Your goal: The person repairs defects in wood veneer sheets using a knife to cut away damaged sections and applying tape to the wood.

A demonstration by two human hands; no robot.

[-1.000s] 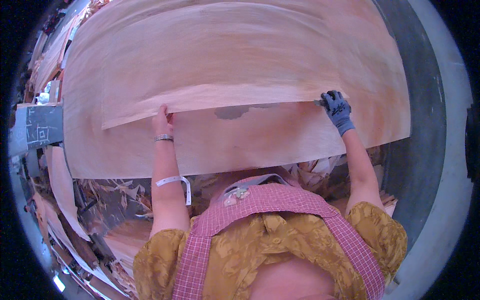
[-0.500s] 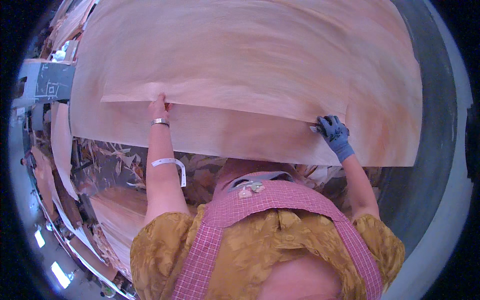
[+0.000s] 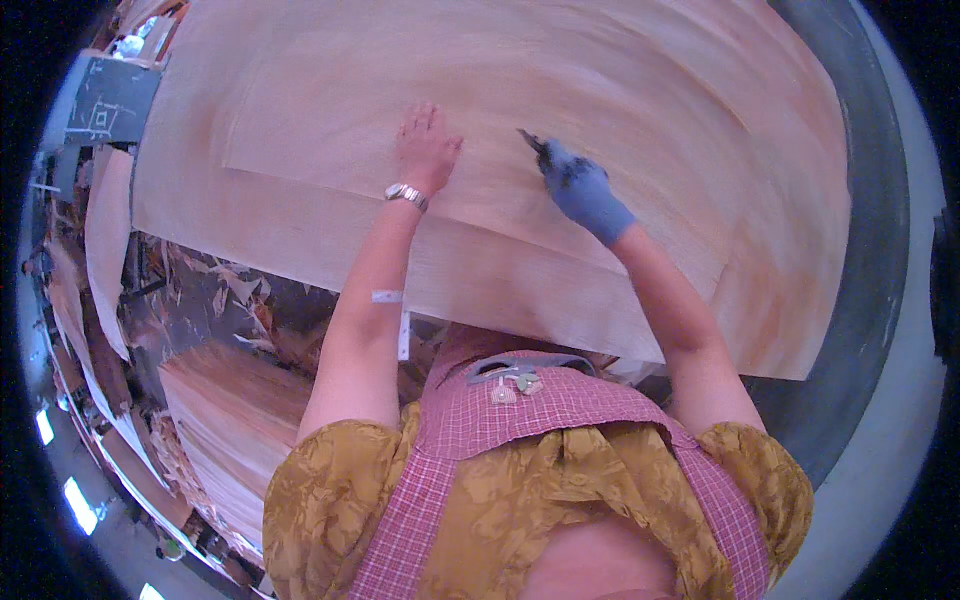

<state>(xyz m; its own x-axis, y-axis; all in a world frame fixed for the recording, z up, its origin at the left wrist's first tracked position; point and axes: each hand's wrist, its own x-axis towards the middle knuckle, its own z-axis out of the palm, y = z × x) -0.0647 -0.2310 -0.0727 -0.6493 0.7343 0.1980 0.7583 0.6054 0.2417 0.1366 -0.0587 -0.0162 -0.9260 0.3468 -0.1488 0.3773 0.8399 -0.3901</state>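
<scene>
A thin, pale pinkish wood veneer sheet (image 3: 320, 120) lies on a larger veneer sheet (image 3: 500, 285), its near edge running slantwise below my hands. My bare left hand (image 3: 427, 150) rests on the upper sheet, fingers stretched out and palm down; a metal watch is on its wrist. To its right, my right hand (image 3: 582, 190), in a blue-grey glove, is closed round a small knife (image 3: 532, 141). The dark tip of the knife points up and left over the upper sheet. Whether it touches the wood I cannot tell.
Torn veneer scraps (image 3: 245, 295) litter the floor at the near left, beside another stack of veneer (image 3: 235, 410). A grey board with chalk marks (image 3: 110, 105) stands at the far left. A dark grey surface (image 3: 875, 200) borders the sheets on the right.
Both hands have left the upper sheet's near edge and moved farther onto it, closer together. My left hand has let go of the edge and flattened out. The edge now lies down.
</scene>
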